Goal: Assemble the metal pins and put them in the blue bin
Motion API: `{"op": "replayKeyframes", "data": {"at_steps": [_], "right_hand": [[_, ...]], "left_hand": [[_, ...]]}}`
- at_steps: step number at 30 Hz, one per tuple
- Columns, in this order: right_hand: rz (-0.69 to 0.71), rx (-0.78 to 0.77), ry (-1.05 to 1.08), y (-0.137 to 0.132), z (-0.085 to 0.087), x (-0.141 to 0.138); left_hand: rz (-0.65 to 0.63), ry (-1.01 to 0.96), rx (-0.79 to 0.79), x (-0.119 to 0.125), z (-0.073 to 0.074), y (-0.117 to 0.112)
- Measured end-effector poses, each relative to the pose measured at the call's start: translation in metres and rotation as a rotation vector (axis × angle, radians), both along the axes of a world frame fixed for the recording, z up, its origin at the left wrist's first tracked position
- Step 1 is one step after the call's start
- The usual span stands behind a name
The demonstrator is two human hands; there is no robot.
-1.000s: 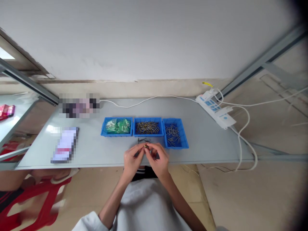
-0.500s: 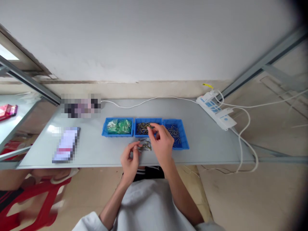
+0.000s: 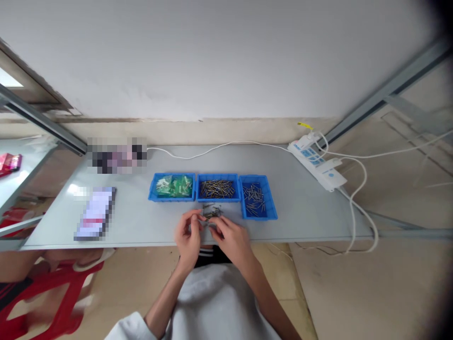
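My left hand (image 3: 188,238) and my right hand (image 3: 231,237) meet close to the table's front edge, thumb and fingertips pinched on each. What either pinch holds is too small to make out. Just beyond the fingertips lies a loose pile of screws (image 3: 213,210), partly covered by the hands. Behind it stands a blue bin (image 3: 217,200) filled with brass-coloured screws (image 3: 216,188). To its right, another blue bin (image 3: 260,218) holds silver-grey screws (image 3: 255,196). On the left, a third blue bin (image 3: 171,199) contains green and clear plastic packets (image 3: 175,185).
A phone (image 3: 95,212) lies on the left of the grey table (image 3: 134,222), with a blurred-out object (image 3: 118,158) behind it. A white power strip (image 3: 316,163) with cables rests at the right. At lower left, a person's leg (image 3: 21,264) shows by a red stool (image 3: 63,297).
My right hand has come down from over the middle bin to beside my left fingertips, uncovering the brass-coloured screws. My left hand has barely moved.
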State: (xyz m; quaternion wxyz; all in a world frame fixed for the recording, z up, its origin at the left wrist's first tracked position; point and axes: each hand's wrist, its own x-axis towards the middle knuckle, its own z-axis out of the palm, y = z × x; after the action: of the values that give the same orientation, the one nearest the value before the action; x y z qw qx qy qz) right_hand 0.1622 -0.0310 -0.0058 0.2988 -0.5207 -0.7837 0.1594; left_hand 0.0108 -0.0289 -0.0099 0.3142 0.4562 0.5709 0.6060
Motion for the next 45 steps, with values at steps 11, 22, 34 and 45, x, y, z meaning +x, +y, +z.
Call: {"op": "replayKeyframes", "data": {"at_steps": [11,22,34,45], "right_hand": [[0.125,0.012,0.161,0.015,0.001,-0.007],[-0.055,0.045,0.639,0.016,0.005,-0.011],[-0.08,0.031,0.68,0.014,-0.003,-0.006],[-0.118,0.062,0.631,0.011,0.001,-0.01]], "left_hand": [[0.062,0.002,0.034,-0.001,-0.008,-0.004],[-0.306,0.285,0.129,-0.004,0.004,0.011],[-0.362,0.296,0.076,-0.004,0.002,0.015],[-0.27,0.376,0.074,0.0,-0.01,0.008]]}}
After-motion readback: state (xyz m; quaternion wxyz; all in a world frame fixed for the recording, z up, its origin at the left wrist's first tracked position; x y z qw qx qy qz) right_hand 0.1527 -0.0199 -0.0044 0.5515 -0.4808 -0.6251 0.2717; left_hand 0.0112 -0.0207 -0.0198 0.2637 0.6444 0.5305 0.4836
